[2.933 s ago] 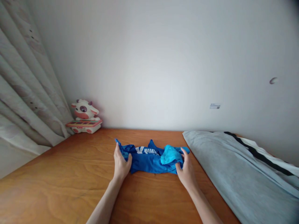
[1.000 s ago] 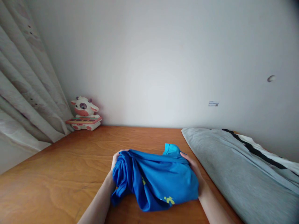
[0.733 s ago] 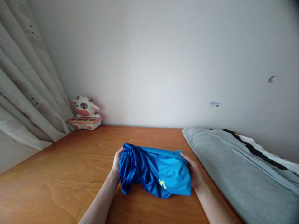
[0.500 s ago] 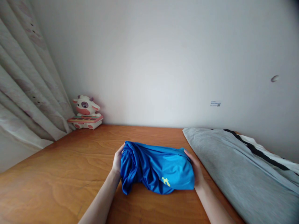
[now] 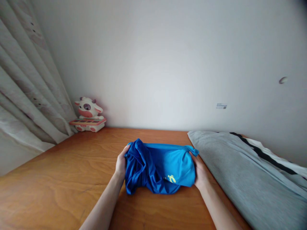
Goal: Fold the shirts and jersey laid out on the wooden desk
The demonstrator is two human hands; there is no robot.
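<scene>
A blue cloth garment (image 5: 165,163) is bunched between both hands, low over the wooden table (image 5: 59,169). Its left part is darker blue and creased; the right part is lighter, with a small yellow figure low on it. My left hand (image 5: 121,162) grips the garment's left end, some fingers hidden behind the fabric. At the right end, my right hand (image 5: 199,169) holds the lighter part, its fingertips at the upper corner where a fold of cloth sticks out over them.
A cow-shaped toy keyboard (image 5: 88,115) sits at the back left, beside a pale curtain (image 5: 31,86). Grey cloth (image 5: 235,166) with a black and white edge lies along the right side. Behind the table rises a white wall (image 5: 155,64).
Both ends of the garment have risen slightly, and my right hand has moved a little inward. A fold now stands up at the upper left and another sticks out at the upper right.
</scene>
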